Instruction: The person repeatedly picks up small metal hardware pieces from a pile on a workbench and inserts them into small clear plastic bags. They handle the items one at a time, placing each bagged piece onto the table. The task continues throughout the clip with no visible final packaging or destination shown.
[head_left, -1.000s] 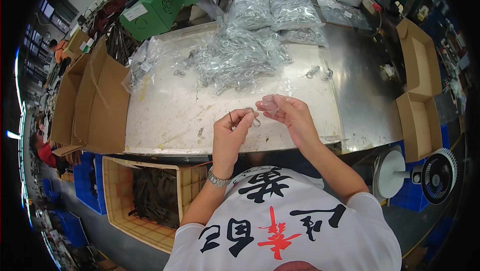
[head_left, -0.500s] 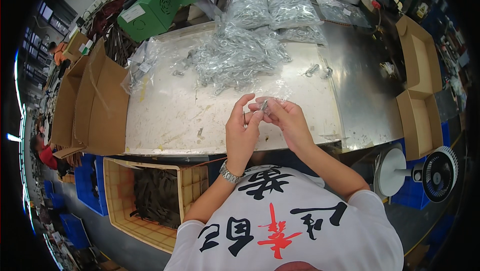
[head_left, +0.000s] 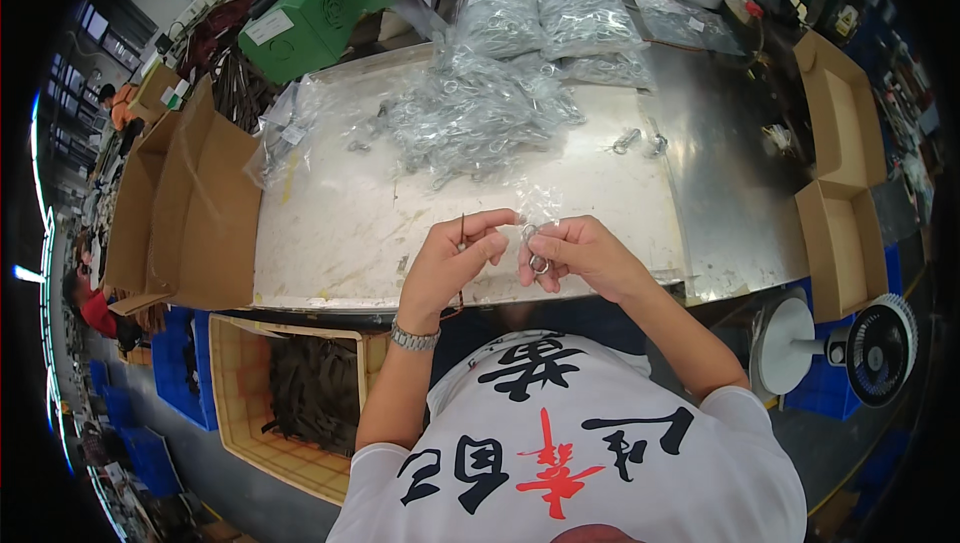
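Observation:
Above the near edge of the metal worktop, my right hand (head_left: 572,251) pinches a small silver metal hook with a ring (head_left: 540,264). A crumpled clear plastic wrapper (head_left: 540,203) sticks up beyond those fingertips. Just to the left, my left hand (head_left: 450,261) is curled, its index finger reaching toward the hook. A thin brown strip (head_left: 462,231) runs through the left fingers, and a loop of it shows below the hand. Farther back lies a heap of silver metal hooks in clear plastic (head_left: 475,123).
Full clear bags of hooks (head_left: 585,18) sit behind the heap. Two loose hooks (head_left: 627,141) lie to its right. Open cardboard boxes stand left (head_left: 215,173) and right (head_left: 840,133). A yellow crate (head_left: 240,423) holds dark straps below the worktop. At the right is a fan (head_left: 878,351).
My hands have come apart and nearer to me, the left moving left. The metal ring now shows below my right fingers, and the brown strip stands out in my left hand.

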### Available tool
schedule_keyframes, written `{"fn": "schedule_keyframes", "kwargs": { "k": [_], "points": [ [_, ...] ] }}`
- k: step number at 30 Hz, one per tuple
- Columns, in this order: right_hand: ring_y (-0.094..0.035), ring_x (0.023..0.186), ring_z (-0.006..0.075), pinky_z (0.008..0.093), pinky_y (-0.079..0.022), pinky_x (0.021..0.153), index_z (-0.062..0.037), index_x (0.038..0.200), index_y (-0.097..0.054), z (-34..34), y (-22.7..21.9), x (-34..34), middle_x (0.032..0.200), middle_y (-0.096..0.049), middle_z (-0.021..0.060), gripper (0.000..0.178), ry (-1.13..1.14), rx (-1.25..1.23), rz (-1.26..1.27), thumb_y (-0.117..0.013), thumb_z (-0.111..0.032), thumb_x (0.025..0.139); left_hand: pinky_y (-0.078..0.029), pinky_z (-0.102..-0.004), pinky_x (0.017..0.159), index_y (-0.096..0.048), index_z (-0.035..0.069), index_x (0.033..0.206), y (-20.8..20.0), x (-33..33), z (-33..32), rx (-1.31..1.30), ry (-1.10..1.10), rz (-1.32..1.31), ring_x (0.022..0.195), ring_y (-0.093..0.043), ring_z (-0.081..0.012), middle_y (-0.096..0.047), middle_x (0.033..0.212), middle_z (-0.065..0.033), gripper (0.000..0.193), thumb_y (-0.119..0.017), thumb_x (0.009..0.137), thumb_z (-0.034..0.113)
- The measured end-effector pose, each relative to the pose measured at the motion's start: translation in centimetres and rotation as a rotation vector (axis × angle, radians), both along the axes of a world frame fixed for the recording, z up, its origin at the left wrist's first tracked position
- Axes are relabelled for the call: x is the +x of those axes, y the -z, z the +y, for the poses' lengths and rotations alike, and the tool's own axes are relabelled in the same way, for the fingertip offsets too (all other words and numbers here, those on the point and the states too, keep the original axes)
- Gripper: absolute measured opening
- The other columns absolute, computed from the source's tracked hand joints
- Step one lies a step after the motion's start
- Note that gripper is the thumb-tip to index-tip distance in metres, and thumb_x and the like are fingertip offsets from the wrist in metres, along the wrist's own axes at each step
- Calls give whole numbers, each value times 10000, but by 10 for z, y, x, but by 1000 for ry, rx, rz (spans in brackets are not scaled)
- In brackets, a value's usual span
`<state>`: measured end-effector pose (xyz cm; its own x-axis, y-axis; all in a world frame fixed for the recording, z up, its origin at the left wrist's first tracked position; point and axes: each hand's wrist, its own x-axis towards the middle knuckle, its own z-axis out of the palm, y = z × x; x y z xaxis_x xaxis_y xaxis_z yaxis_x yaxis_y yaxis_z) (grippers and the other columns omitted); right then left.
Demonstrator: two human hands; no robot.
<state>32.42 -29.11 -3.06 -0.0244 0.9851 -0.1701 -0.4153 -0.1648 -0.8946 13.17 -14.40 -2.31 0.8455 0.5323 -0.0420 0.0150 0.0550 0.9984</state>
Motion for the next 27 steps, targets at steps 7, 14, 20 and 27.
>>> {"fn": "schedule_keyframes", "kwargs": {
  "k": [7, 14, 20, 27],
  "points": [
    [-501, 642, 65, 225, -416, 589, 33, 1190, -734, -1, 11, 10, 968, -746, 97, 369, -244, -106, 264, -631, -310, 1102, -386, -180, 566, -731, -7, 1173, 3, 1, -18, -117, 15, 9, 688, -556, 6, -729, 875, 3, 170, -700, 1020, 60],
    [-432, 644, 44, 206, -368, 563, 72, 1237, -702, -6, 13, 11, 912, -671, 49, 367, -276, -224, 520, -612, -260, 1108, -461, -208, 621, -705, -2, 1137, 11, 1, -30, 99, -29, -122, 728, -613, -34, -745, 881, -12, 123, -691, 1021, 35],
    [-414, 580, 34, 209, -368, 526, 34, 1113, -710, -8, 12, 7, 810, -580, -26, 307, -150, -197, 212, -610, -256, 1096, -458, -202, 621, -730, 1, 1113, 3, -1, -28, 67, -22, 12, 710, -600, -39, -742, 849, -20, 134, -700, 983, 16],
    [-435, 581, 37, 219, -392, 530, -6, 1015, -696, -12, 11, 1, 765, -537, -50, 295, 58, -131, -116, -601, -274, 1092, -439, -199, 659, -704, 12, 1292, 3, 4, -24, 23, 30, 58, 734, -549, -35, -718, 980, -23, 288, -664, 1011, 62]
  ]
}}
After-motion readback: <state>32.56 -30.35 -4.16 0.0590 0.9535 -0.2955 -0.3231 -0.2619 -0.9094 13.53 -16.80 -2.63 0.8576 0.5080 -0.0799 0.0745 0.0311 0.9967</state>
